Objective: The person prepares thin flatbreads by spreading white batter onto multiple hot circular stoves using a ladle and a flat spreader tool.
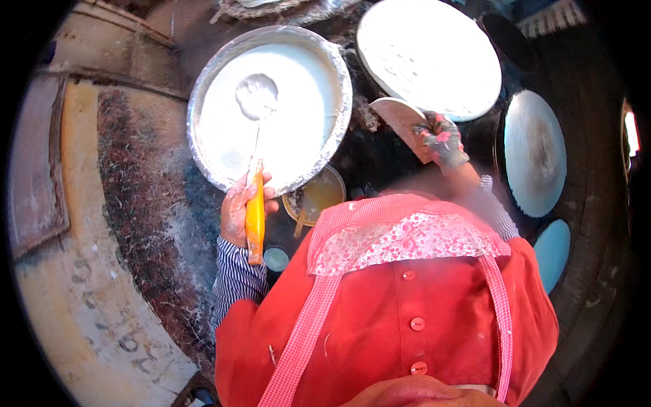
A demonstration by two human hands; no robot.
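Note:
My left hand [237, 210] is closed around the yellow-orange handle [255, 220] of a long ladle. The ladle's round head [256, 95] rests in white liquid inside a wide basin [201, 115] with a smeared rim. My right hand [439, 142], in a grey and pink fingerless glove, grips a semicircular flat board [398, 122] by its straight-edged side. That board is just below a large round white surface [427, 51] coated with pale, uneven material.
Below the basin are a container of yellowish liquid [315, 190] with a stick and a small pale cup [276, 259]. Pale round discs [534, 152] and a dark pan [512, 41] stand at right. A worn ledge [102, 285] runs along the left.

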